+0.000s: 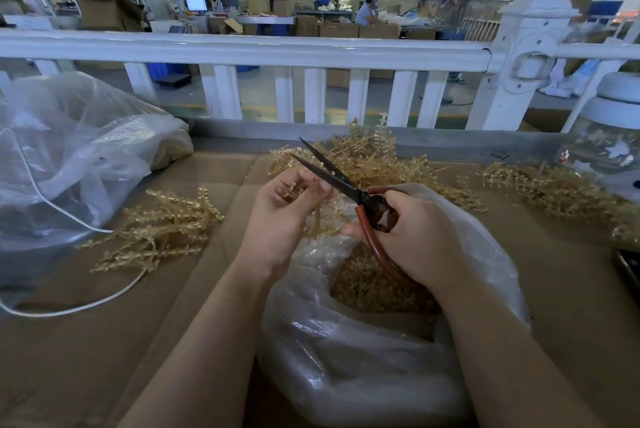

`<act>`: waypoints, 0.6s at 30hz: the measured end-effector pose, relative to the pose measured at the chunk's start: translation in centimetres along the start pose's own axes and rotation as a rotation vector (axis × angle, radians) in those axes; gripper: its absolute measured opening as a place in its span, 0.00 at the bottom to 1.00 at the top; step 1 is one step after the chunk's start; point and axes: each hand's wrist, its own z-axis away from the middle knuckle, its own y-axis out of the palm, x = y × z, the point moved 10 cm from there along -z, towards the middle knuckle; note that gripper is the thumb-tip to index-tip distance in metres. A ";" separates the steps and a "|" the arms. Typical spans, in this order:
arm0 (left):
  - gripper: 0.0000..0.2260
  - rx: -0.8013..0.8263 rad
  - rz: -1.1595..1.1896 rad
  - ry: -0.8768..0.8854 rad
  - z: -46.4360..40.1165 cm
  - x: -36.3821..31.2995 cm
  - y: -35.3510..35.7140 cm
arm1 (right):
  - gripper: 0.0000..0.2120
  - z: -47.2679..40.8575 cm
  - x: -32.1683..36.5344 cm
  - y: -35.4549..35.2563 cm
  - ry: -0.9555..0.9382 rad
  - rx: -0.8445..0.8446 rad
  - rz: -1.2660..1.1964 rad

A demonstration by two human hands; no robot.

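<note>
We hold a golden plastic sprig [293, 189] just above the open clear bag [346, 375], probably so that trimmed bits drop straight in. Our left hand [280, 216] curls around it, pinching it up toward the blades. Our right hand [415, 237] grips the red-handled scissors [346, 185], blades parted beside the left hand's fingertips, seemingly ready to snip. A heap of sprigs [367, 153] behind and a smaller bunch [159, 233] to the left lie on the cardboard [86, 341], within easy reach.

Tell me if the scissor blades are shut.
No, the scissors in the right hand have blades spread apart in a V.
</note>
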 end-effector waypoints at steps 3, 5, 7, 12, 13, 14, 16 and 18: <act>0.05 0.007 0.003 -0.017 -0.1 0.1 -0.1 | 0.27 0.0 0.1 -0.1 -0.009 -0.021 0.015; 0.02 0.023 0.002 -0.019 -0.1 0.0 -0.1 | 0.30 0.0 0.2 -0.2 -0.013 -0.021 0.008; 0.01 0.038 -0.002 -0.011 -0.1 -0.3 -0.1 | 0.33 0.0 0.3 -0.3 -0.016 -0.024 -0.003; 0.04 0.096 -0.091 -0.005 0.2 -0.4 0.7 | 0.33 0.0 0.3 -0.3 -0.043 -0.038 0.049; 0.05 0.106 -0.102 -0.002 0.3 -0.5 0.9 | 0.33 -0.1 0.3 -0.3 -0.043 -0.037 0.046; 0.06 0.108 -0.107 0.000 0.3 -0.5 1.0 | 0.33 0.0 0.2 -0.3 -0.042 -0.034 0.045; 0.06 0.105 -0.112 0.004 0.2 -0.6 1.0 | 0.31 -0.1 0.2 -0.3 -0.040 -0.034 0.053; 0.05 0.102 -0.110 0.009 0.2 -0.7 1.1 | 0.26 -0.1 0.3 -0.4 -0.045 -0.042 0.064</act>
